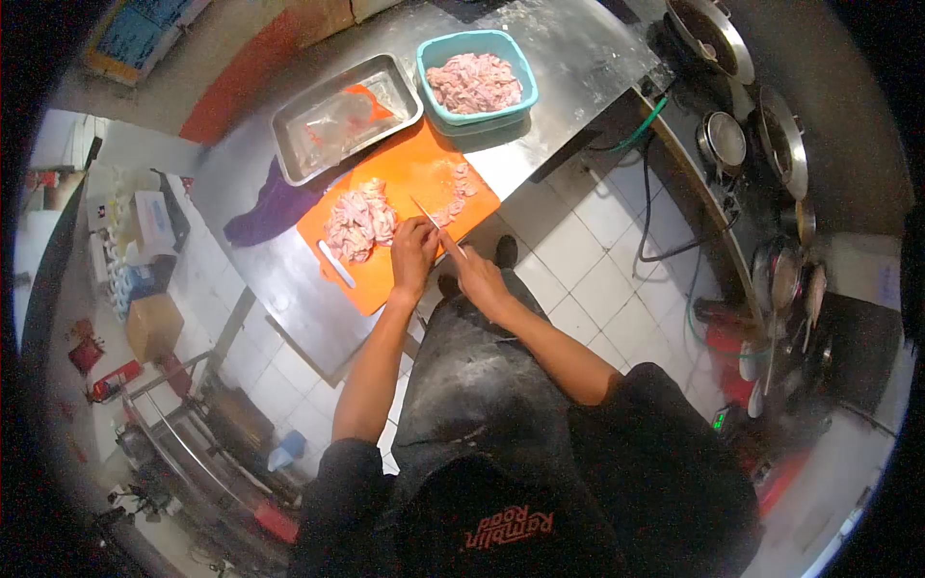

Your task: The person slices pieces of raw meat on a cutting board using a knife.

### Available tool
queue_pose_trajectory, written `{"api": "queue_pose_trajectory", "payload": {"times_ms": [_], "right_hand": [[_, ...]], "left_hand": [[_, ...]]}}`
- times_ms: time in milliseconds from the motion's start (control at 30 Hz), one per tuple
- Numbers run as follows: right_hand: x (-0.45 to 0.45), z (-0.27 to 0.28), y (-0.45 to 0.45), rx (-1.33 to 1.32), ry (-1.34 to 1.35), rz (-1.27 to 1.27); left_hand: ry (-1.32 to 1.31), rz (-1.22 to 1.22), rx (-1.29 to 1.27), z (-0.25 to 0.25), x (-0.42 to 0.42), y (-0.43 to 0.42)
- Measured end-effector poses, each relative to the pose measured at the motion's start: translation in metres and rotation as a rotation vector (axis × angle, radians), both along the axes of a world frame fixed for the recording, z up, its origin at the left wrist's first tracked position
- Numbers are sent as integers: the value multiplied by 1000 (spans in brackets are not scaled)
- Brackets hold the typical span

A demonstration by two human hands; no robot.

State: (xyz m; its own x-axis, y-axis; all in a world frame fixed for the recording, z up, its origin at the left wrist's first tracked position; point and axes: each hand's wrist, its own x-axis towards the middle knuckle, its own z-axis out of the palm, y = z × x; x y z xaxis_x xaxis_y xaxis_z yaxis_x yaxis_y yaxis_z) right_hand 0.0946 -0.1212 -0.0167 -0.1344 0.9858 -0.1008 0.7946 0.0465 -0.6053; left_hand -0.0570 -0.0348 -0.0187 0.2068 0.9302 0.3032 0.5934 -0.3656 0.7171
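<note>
My right hand (482, 280) is closed round the handle of a knife (425, 213), whose thin blade points away from me over the orange cutting board (385, 289). Close against the blade, my left hand (412, 252) has its fingers bent together and pressed down near the board's front edge. What lies under those fingertips is too small to make out. A heap of pale pink raw meat (360, 223) sits on the board to the left of my left hand. Small cut pieces of meat (460, 197) lie in a line beyond the knife, at the right.
A turquoise tub (526, 77) full of pale meat stands at the back. Beside it, a steel tray (285, 125) overlaps the board's far edge. Purple cloth (265, 214) and a white-handled tool (336, 264) lie leftward. Several pans (779, 144) line the stove at right.
</note>
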Motion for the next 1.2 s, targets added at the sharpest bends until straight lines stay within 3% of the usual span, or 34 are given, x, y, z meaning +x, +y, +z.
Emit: {"api": "queue_pose_trajectory", "payload": {"times_ms": [167,267,500,567,700,767,900,967,1033,1100,1167,1200], "right_hand": [[11,9,-20,-169,-63,27],[-2,-12,-2,35,4,-10],[12,15,-35,-135,-47,2],[4,-4,-10,57,-7,-4],[14,2,-25,26,5,2],[25,9,-45,-178,-88,9],[33,-2,-15,6,-41,-44],[40,-3,5,-46,-49,-95],[51,4,9,64,44,-120],[58,11,12,-14,32,-139],[62,19,12,-14,133,-164],[62,21,12,-11,134,-159]], "left_hand": [[6,-1,23,-6,-4,1],[31,-12,-25,0,-3,0],[21,-9,-14,-6,-3,0],[5,-21,-31,-3,-3,-1],[46,-13,-15,-7,-5,2],[49,-35,-16,-5,-8,0],[-41,15,-71,0,-17,-1],[-85,49,-194,4,-20,2],[77,-16,-116,8,-20,2],[157,3,-87,10,-17,8],[336,-40,-363,8,-18,20],[336,-35,-361,16,-17,21]]}}
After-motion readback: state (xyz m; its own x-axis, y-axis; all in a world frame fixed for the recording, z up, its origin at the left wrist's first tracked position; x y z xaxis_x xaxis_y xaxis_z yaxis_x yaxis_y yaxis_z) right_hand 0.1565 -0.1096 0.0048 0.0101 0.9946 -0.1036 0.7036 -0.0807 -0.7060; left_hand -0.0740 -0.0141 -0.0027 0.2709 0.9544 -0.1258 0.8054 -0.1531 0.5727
